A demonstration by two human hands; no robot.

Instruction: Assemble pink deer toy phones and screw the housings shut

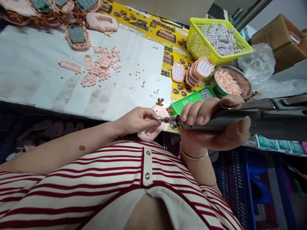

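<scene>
My right hand (211, 124) is wrapped round a dark grey electric screwdriver (225, 123), held almost level with its bit pointing left. A pink plastic toy case (153, 129) with brown antlers (160, 102) rests at the table's front edge, against my body. Over this case, my left hand (139, 119) pinches thumb and forefinger together right at the tip of the bit. Whatever lies between those fingertips is hidden. Behind the screwdriver is a green basket (185, 103) with small silver screws (205, 94) in its far corner.
Small pink parts (102, 65) lie loose on the white table sheet (134, 86). Pink cases (77, 35) crowd the back left. At right stand stacked pink panels (199, 71), a yellow basket (194, 38) of packets, a metal bowl (248, 75) of pink pieces and a cardboard box (275, 41).
</scene>
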